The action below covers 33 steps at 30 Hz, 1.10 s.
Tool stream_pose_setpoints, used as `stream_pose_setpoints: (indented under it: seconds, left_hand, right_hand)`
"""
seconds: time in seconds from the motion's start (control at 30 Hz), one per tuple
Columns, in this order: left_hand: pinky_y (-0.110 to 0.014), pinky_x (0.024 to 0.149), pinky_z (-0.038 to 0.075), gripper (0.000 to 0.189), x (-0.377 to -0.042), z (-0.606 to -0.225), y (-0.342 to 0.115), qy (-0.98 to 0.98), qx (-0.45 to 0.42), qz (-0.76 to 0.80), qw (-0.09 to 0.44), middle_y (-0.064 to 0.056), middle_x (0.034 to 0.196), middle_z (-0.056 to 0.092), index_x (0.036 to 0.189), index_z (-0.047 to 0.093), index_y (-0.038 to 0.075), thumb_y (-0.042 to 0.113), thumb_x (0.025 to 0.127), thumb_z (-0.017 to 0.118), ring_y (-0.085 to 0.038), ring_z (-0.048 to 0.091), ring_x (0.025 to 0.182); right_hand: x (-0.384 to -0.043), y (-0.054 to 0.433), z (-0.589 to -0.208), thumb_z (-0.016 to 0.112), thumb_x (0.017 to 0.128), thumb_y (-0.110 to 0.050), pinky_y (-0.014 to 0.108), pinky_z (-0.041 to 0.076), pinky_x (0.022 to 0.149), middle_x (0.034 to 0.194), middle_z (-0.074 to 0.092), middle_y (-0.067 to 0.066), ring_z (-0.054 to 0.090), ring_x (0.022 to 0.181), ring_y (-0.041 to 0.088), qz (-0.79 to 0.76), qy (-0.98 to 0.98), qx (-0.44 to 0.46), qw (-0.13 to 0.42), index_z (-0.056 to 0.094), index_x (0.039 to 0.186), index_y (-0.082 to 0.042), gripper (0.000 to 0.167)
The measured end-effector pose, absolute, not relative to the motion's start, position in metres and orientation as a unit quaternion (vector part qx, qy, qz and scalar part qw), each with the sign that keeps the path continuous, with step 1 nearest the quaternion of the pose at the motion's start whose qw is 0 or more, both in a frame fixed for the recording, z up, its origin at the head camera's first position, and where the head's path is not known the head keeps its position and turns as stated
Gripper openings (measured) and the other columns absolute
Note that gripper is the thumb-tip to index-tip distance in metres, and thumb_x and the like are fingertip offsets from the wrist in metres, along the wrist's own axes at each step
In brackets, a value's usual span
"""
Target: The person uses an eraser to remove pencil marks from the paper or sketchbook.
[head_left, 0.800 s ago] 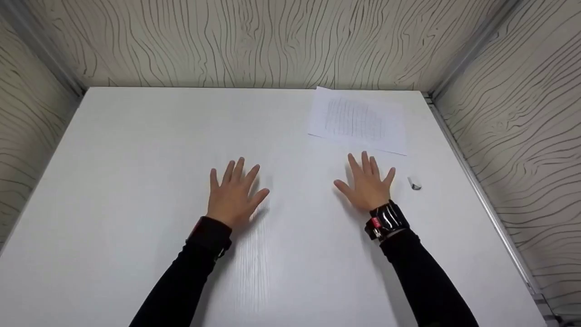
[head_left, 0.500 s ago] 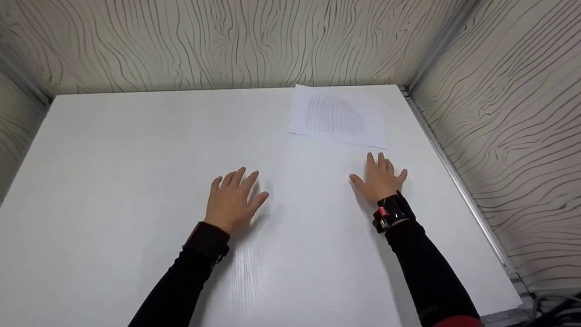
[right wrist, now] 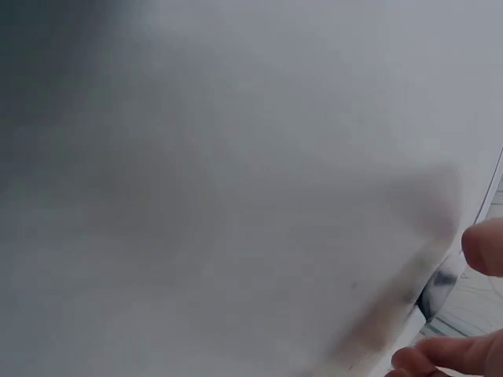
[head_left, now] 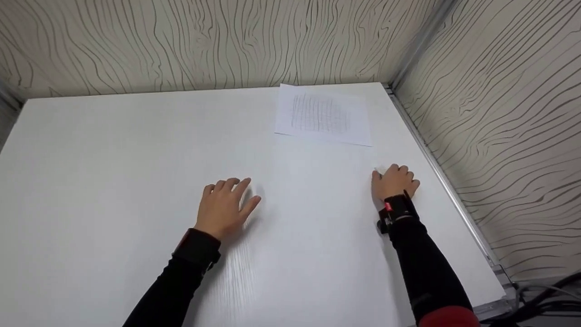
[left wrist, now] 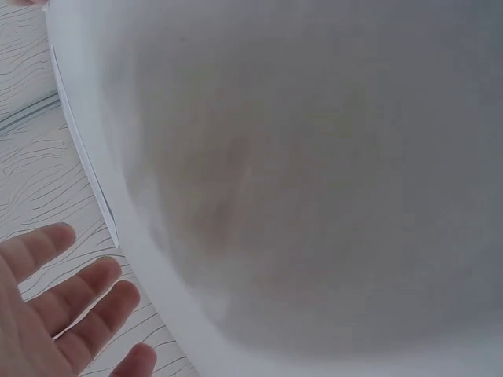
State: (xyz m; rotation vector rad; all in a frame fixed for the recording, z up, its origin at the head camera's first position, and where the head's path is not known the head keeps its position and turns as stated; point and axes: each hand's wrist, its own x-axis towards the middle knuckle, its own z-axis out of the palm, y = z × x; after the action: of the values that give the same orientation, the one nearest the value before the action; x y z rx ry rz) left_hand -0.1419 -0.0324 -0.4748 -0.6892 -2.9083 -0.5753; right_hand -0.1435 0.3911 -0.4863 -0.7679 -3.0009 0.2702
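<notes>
My right hand (head_left: 394, 182) is low over the table's right side, fingers bent, thumb held apart. Just past the thumb, a small white eraser with a dark smudged end (right wrist: 438, 292) shows between thumb (right wrist: 483, 245) and fingers in the right wrist view, with a gap to each. In the head view the hand covers most of it. My left hand (head_left: 222, 206) hovers over the middle of the white table (head_left: 136, 159), fingers loosely bent and holding nothing; the left wrist view shows its spread fingers (left wrist: 86, 294).
A sheet of white paper (head_left: 358, 125) covered in pencil lines lies at the back right, beyond my right hand. Wood-grain panels (head_left: 204, 45) stand behind and to the right of the table. Dark cables (head_left: 544, 302) hang past the front right corner.
The head view has turned rightward. My right hand has moved right, from spread flat to curled over the eraser. My left hand's fingers have bent and it has drawn back slightly.
</notes>
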Motion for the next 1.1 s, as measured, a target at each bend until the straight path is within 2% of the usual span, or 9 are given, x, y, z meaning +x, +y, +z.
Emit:
stream_pose_setpoints:
  seconds: [0.13,0.47,0.63,0.73,0.9,1.0,1.1]
  left_hand:
    - [-0.057,0.102,0.043,0.056,-0.141,-0.473,-0.038,-0.956,-0.219,-0.189,0.047,-0.016,0.132,0.064,0.139,0.062,0.012,0.054,0.101,0.054,-0.037,0.058,0.122]
    - [-0.057,0.103,0.041,0.053,-0.140,-0.472,-0.049,-0.958,-0.203,-0.194,0.052,-0.015,0.131,0.064,0.133,0.066,0.012,0.053,0.101,0.054,-0.037,0.058,0.122]
    - [-0.056,0.103,0.043,0.046,-0.143,-0.468,-0.047,-0.953,-0.208,-0.206,0.071,-0.013,0.125,0.067,0.127,0.070,0.011,0.047,0.099,0.062,-0.036,0.060,0.118]
    - [-0.055,0.100,0.045,0.035,-0.145,-0.466,-0.042,-0.950,-0.214,-0.206,0.095,-0.011,0.116,0.070,0.119,0.073,0.011,0.037,0.097,0.069,-0.034,0.063,0.113]
    - [-0.052,0.098,0.046,0.019,-0.147,-0.462,-0.028,-0.950,-0.197,-0.211,0.118,-0.008,0.102,0.074,0.105,0.077,0.011,0.026,0.095,0.073,-0.032,0.066,0.103]
    - [-0.051,0.097,0.046,0.020,-0.150,-0.460,-0.016,-0.949,-0.181,-0.239,0.094,-0.006,0.096,0.075,0.103,0.078,0.011,0.029,0.097,0.070,-0.030,0.066,0.097]
    - [-0.053,0.095,0.046,0.029,-0.153,-0.458,-0.005,-0.944,-0.164,-0.283,0.046,-0.004,0.093,0.075,0.106,0.079,0.011,0.036,0.099,0.067,-0.028,0.066,0.093]
  right_hand:
    - [-0.149,0.389,-0.484,0.051,0.104,-0.033,0.064,0.040,0.096,0.118,0.057,0.037,0.053,0.112,0.052,0.089,-0.968,-0.235,0.025,0.057,0.114,0.015,0.050]
    - [-0.168,0.357,-0.466,0.056,0.102,-0.025,0.063,0.043,0.092,0.108,0.067,0.031,0.062,0.103,0.050,0.110,-0.982,-0.156,0.020,0.062,0.111,0.009,0.036]
    - [-0.178,0.318,-0.453,0.061,0.101,-0.024,0.061,0.042,0.095,0.098,0.073,0.023,0.067,0.094,0.045,0.154,-0.985,-0.070,0.025,0.062,0.111,0.005,0.031]
    - [-0.179,0.292,-0.445,0.063,0.101,-0.025,0.058,0.042,0.097,0.102,0.073,0.020,0.068,0.093,0.040,0.192,-0.981,-0.022,0.005,0.062,0.116,0.002,0.032]
    - [-0.178,0.255,-0.439,0.066,0.099,-0.026,0.044,0.049,0.090,0.113,0.071,0.016,0.065,0.097,0.029,0.276,-0.958,0.039,-0.060,0.062,0.120,-0.003,0.031]
    - [-0.176,0.238,-0.437,0.069,0.098,-0.024,0.038,0.050,0.083,0.113,0.071,0.013,0.062,0.095,0.024,0.312,-0.942,0.080,-0.099,0.062,0.119,-0.004,0.030]
    - [-0.174,0.223,-0.436,0.071,0.097,-0.023,0.034,0.047,0.078,0.107,0.071,0.009,0.059,0.088,0.020,0.324,-0.930,0.127,-0.116,0.063,0.117,-0.006,0.028]
